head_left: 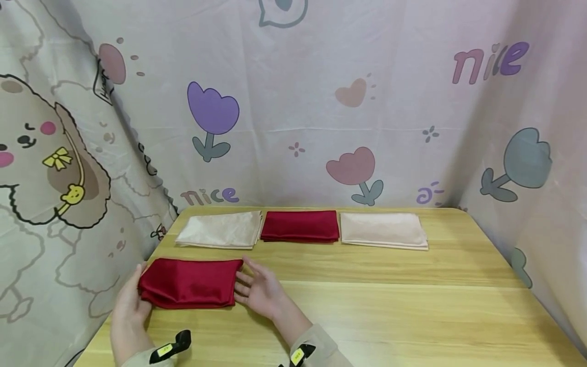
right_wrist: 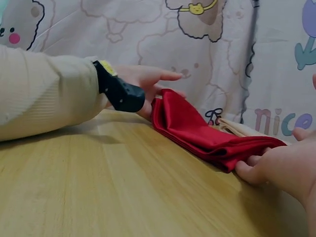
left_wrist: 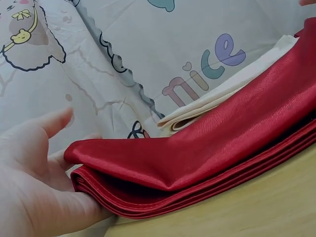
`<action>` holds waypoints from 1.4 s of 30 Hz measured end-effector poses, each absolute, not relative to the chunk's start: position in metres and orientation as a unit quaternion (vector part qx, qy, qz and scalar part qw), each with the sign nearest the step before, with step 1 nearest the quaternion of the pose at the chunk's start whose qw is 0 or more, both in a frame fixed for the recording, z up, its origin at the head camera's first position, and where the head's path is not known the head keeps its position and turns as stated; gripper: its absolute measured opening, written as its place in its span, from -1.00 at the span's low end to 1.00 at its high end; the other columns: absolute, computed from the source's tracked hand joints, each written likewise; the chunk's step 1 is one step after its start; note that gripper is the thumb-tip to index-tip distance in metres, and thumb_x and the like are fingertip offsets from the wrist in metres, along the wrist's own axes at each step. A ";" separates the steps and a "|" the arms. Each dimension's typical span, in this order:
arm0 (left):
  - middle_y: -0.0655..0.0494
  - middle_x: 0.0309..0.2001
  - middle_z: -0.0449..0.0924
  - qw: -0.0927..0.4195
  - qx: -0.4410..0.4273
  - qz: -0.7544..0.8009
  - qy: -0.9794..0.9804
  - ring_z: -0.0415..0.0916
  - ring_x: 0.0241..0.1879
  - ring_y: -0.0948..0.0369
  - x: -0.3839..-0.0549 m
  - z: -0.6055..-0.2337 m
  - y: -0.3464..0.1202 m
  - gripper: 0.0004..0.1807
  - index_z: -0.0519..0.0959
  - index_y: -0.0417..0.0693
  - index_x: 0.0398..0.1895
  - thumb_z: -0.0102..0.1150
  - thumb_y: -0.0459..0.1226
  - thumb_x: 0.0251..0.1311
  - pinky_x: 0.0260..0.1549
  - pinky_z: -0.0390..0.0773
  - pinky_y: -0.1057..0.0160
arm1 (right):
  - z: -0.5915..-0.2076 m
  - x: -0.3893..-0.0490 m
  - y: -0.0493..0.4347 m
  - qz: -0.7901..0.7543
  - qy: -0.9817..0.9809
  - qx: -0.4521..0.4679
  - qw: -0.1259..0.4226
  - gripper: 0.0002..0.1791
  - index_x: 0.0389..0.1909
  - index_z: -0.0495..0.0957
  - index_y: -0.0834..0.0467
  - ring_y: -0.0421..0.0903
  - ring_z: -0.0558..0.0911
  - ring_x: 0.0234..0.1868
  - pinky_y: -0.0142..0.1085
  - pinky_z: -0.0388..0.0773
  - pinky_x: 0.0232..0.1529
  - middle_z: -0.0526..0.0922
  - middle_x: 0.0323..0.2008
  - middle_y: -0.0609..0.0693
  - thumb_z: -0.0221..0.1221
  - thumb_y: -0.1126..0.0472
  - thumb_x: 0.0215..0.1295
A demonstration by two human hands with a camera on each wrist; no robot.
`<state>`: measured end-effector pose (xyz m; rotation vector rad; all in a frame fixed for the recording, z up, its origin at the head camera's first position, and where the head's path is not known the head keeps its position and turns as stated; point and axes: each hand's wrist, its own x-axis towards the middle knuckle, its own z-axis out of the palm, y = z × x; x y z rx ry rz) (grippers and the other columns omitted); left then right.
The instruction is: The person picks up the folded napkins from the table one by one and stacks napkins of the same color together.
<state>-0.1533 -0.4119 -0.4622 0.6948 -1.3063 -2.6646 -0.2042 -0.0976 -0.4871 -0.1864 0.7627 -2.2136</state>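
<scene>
In the head view, a folded red satin cloth is at the left part of the wooden counter, between 2 hands; whether it rests flat or is slightly raised, I cannot tell. The left hand touches its left end, just beside the counter's slanting left edge, so little room remains there. The right hand meets its right edge with relaxed, unclenched fingers. Beyond lies a row of 3 folded cloths along the far edge: a cream cloth, a dark red cloth and a pale beige cloth. A strip of wood separates this row from the nearer cloth; to the right, wood stretches broadly to the far-off right edge. A printed curtain rises behind.

In the left wrist view, the nearer cloth's upper layer bulges away from its stacked lower edges. The left hand is spread, 1 digit straight and raised, the others against the folded end, partly hidden.

In the right wrist view, the right hand's fingers reach the cloth's right edge loosely, some tips hidden by it. Wood extends in front, between the left sleeve and the right hand.
</scene>
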 end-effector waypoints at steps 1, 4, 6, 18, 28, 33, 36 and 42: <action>0.53 0.52 -0.14 0.049 0.228 -0.872 -0.431 -0.02 0.42 0.60 -0.153 -0.462 -0.411 -0.47 0.26 0.60 0.33 0.08 0.02 0.31 0.01 0.44 0.59 | -0.487 -0.203 -0.099 -0.870 0.301 -0.070 0.384 -0.18 0.57 -0.18 -0.10 0.40 -0.25 0.52 0.19 -0.25 0.50 -0.38 0.53 0.35 -0.04 -0.12 0.41; 0.63 0.52 -0.27 0.055 0.225 -0.865 -0.446 -0.20 0.47 0.60 -0.153 -0.461 -0.409 -0.35 0.08 0.47 0.45 0.06 -0.10 0.37 0.11 0.35 0.62 | -0.487 -0.202 -0.103 -0.873 0.304 -0.068 0.376 -0.22 0.57 -0.20 -0.12 0.41 -0.17 0.51 0.20 -0.19 0.49 -0.40 0.54 0.29 -0.06 -0.06 0.45; 0.66 0.50 -0.27 0.056 0.232 -0.859 -0.453 -0.23 0.47 0.60 -0.154 -0.460 -0.408 -0.33 0.03 0.42 0.46 0.05 -0.14 0.38 0.13 0.31 0.64 | -0.487 -0.202 -0.105 -0.873 0.310 -0.071 0.369 -0.24 0.57 -0.18 -0.13 0.38 -0.04 0.50 0.14 -0.02 0.47 -0.34 0.56 0.24 -0.06 -0.01 0.46; 0.40 0.52 0.02 0.133 0.328 -0.713 -0.605 -0.12 0.49 0.46 -0.161 -0.465 -0.396 -0.45 0.34 0.24 0.37 0.14 -0.14 0.32 0.29 0.19 0.57 | -0.483 -0.191 -0.129 -0.821 0.472 -0.109 0.302 -0.43 0.38 0.34 0.07 -0.05 0.38 0.25 -0.10 0.24 0.25 0.33 0.35 0.04 0.08 0.12 0.35; -0.11 0.53 0.01 0.158 0.301 -0.500 -0.796 -0.14 0.54 -0.03 -0.163 -0.468 -0.394 -0.49 0.32 0.00 0.42 -0.23 -0.34 0.42 0.48 -0.02 -0.03 | -0.480 -0.177 -0.149 -0.720 0.661 -0.084 0.197 -0.48 0.24 0.50 -0.07 -0.10 0.41 0.02 -0.28 0.37 -0.21 0.40 0.30 0.02 0.22 0.22 0.22; -0.28 0.46 0.15 0.135 0.289 -0.423 -0.848 0.11 0.43 -0.12 -0.162 -0.467 -0.396 -0.51 0.45 -0.08 0.30 -0.30 -0.37 0.38 0.26 0.24 -0.01 | -0.479 -0.175 -0.154 -0.678 0.713 -0.087 0.156 -0.44 0.27 0.47 -0.05 -0.02 0.42 0.22 -0.15 0.48 -0.03 0.40 0.32 0.06 0.24 0.23 0.20; -0.37 0.40 0.20 0.129 0.283 -0.400 -0.862 0.12 0.41 -0.21 -0.163 -0.467 -0.396 -0.54 0.48 -0.15 0.26 -0.25 -0.33 0.38 0.29 0.23 -0.08 | -0.479 -0.174 -0.155 -0.664 0.728 -0.095 0.143 -0.44 0.28 0.46 0.00 0.09 0.30 0.40 0.02 0.32 0.32 0.38 0.35 0.10 0.24 0.23 0.21; -0.42 0.35 0.26 0.141 0.266 -0.369 -0.879 0.12 0.39 -0.28 -0.162 -0.470 -0.394 -0.58 0.49 -0.22 0.24 -0.04 -0.25 0.38 0.36 0.12 -0.17 | -0.479 -0.173 -0.150 -0.638 0.748 -0.127 0.134 -0.43 0.28 0.45 0.09 0.06 0.33 0.39 -0.08 0.37 0.29 0.42 0.32 0.08 0.25 0.21 0.22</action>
